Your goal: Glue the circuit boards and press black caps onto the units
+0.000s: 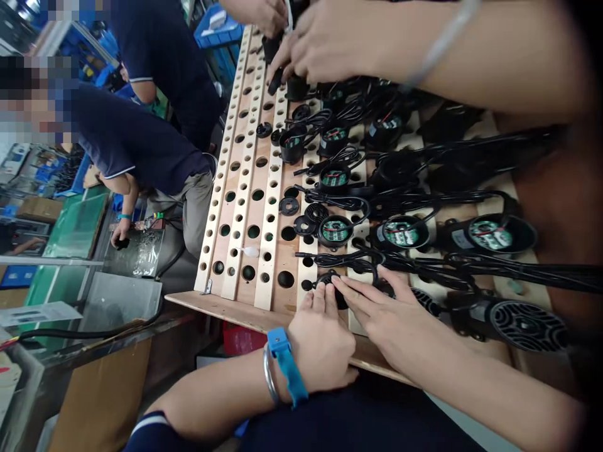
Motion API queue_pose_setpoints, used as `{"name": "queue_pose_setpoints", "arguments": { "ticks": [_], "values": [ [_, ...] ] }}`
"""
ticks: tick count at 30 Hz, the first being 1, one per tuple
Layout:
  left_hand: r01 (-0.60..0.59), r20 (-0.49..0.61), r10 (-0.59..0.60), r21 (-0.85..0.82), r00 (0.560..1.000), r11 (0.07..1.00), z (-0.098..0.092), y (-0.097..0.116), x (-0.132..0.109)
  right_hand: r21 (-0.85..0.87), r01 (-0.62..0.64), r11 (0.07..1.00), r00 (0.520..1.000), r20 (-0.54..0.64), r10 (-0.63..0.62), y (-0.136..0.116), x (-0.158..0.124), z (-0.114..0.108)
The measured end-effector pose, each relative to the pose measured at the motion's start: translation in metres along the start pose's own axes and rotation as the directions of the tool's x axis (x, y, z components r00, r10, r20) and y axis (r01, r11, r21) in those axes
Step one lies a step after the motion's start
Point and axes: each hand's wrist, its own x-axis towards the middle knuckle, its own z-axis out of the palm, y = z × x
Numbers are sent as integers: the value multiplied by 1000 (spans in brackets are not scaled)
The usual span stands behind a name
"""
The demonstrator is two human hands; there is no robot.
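My left hand [323,339], with a blue wrist strap and a metal bangle, rests at the near edge of a wooden board [245,188] full of round holes. Its fingers are pressed together on a small black round part [330,281] seated in the board. My right hand [391,314] lies beside it, fingers stretched out flat, the fingertips touching the same part and a black cable [358,258] just above. Rows of black round fan units [335,231] with green labels and coiled black leads fill the board's right half.
A co-worker's hands [325,44] work on black parts at the far end of the board, the arm with a bracelet coming in from the right. Two people in dark blue shirts [136,138] bend over glass tanks [75,226] at left. Blue bins [217,28] stand behind.
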Motion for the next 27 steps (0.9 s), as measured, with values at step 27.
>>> {"name": "queue_pose_setpoints", "arguments": {
  "ticks": [27],
  "values": [
    [242, -62, -244, -39, 968, 970, -3, 22, 5, 71, 110, 991, 971, 205, -123, 13, 13, 0]
  ]
}}
